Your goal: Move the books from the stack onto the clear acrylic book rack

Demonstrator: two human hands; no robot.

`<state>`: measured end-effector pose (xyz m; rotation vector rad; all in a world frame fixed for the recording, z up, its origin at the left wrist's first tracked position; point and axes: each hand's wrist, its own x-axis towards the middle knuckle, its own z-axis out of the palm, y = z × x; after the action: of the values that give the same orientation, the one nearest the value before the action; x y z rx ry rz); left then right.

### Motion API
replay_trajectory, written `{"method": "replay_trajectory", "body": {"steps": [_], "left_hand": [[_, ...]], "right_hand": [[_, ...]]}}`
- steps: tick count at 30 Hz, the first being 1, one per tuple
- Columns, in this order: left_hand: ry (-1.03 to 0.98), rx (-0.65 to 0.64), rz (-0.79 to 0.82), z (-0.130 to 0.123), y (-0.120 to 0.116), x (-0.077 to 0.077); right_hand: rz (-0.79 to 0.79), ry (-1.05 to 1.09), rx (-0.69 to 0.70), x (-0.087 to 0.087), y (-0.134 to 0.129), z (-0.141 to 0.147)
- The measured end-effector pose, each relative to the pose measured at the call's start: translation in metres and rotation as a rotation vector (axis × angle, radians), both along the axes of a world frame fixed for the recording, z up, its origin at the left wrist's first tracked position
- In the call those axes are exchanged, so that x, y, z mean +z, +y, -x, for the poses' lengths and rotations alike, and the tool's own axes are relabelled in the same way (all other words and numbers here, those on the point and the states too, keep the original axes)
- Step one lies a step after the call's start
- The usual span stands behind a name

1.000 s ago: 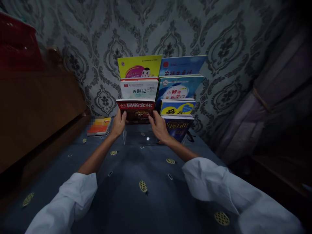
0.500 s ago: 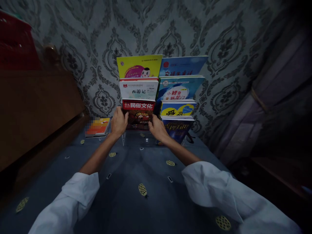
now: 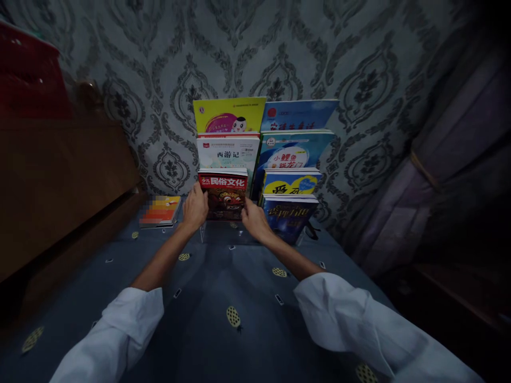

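Between my hands, a red and dark book (image 3: 225, 200) stands upright in the lowest front left place of a clear stepped book rack (image 3: 203, 234). My left hand (image 3: 195, 206) grips its left edge, fingers mostly hidden behind. At the right edge, my right hand (image 3: 254, 219) pinches the same book. Behind it rise a white book (image 3: 227, 151) and a yellow-green book (image 3: 229, 109). In the right column stand a dark blue book (image 3: 288, 218), a blue and yellow book (image 3: 291, 183), a teal book (image 3: 295, 149) and a blue book (image 3: 299, 113).
A small pile of books (image 3: 160, 211) with an orange cover lies left of the rack on the dark blue cloth (image 3: 191, 330). A wooden headboard (image 3: 64, 181) borders the left side. Patterned wallpaper (image 3: 223, 48) is behind, and a tied curtain (image 3: 407, 181) hangs at right.
The red book has shifted slightly left and down in the rack, both hands still on it. The whole view has tipped a little, so things sit lower.
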<state>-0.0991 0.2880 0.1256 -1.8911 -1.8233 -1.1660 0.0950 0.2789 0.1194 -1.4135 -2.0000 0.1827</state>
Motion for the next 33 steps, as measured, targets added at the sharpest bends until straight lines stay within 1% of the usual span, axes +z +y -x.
{"method": "replay_trajectory", "body": {"steps": [2, 4, 7, 13, 15, 17, 18, 20, 22, 23, 24, 25, 26, 27, 28, 30, 33], "left_hand": [[-0.003, -0.013, -0.010, 0.000, -0.001, 0.000], [-0.011, -0.041, -0.054, -0.001, -0.003, 0.002], [0.015, -0.064, -0.098, -0.003, -0.007, 0.010], [0.131, 0.028, 0.051, -0.006, -0.014, 0.027], [0.130, 0.022, 0.061, -0.005, -0.014, 0.028], [0.111, -0.026, 0.047, -0.001, -0.013, 0.025], [0.095, -0.077, 0.027, 0.004, -0.012, 0.022], [0.043, -0.228, -0.032, 0.018, -0.006, 0.014], [-0.028, -0.374, -0.074, 0.040, 0.002, 0.003], [-0.072, -0.388, -0.070, 0.054, 0.007, -0.003], [-0.101, -0.351, -0.036, 0.069, 0.011, -0.010], [-0.105, -0.272, 0.036, 0.085, 0.015, -0.017], [-0.066, -0.146, 0.150, 0.100, 0.017, -0.024], [0.021, -0.007, 0.293, 0.115, 0.018, -0.031], [0.043, 0.058, 0.355, 0.129, 0.018, -0.039], [0.075, 0.138, 0.449, 0.150, 0.014, -0.055], [0.138, 0.203, 0.568, 0.166, 0.007, -0.075]], "right_hand": [[0.015, -0.012, -0.004, 0.002, -0.001, -0.001], [0.033, -0.016, 0.005, 0.004, -0.002, -0.001], [0.040, -0.007, 0.026, 0.005, -0.002, -0.003], [-0.004, 0.026, 0.039, 0.000, 0.000, -0.004], [0.003, 0.022, 0.036, -0.001, 0.002, -0.004], [0.023, 0.019, 0.041, -0.002, 0.003, -0.004], [0.025, 0.025, 0.050, -0.004, 0.004, -0.005], [0.004, 0.058, 0.079, -0.007, 0.005, -0.007], [-0.039, 0.101, 0.112, -0.014, 0.004, -0.010], [-0.062, 0.122, 0.133, -0.018, 0.002, -0.013], [-0.086, 0.143, 0.152, -0.022, -0.001, -0.016], [-0.109, 0.164, 0.171, -0.028, -0.005, -0.019], [-0.131, 0.183, 0.189, -0.034, -0.010, -0.022], [-0.150, 0.199, 0.205, -0.040, -0.017, -0.025], [-0.159, 0.207, 0.221, -0.048, -0.024, -0.027], [-0.140, 0.200, 0.252, -0.064, -0.040, -0.030], [-0.054, 0.176, 0.298, -0.092, -0.063, -0.031]]}}
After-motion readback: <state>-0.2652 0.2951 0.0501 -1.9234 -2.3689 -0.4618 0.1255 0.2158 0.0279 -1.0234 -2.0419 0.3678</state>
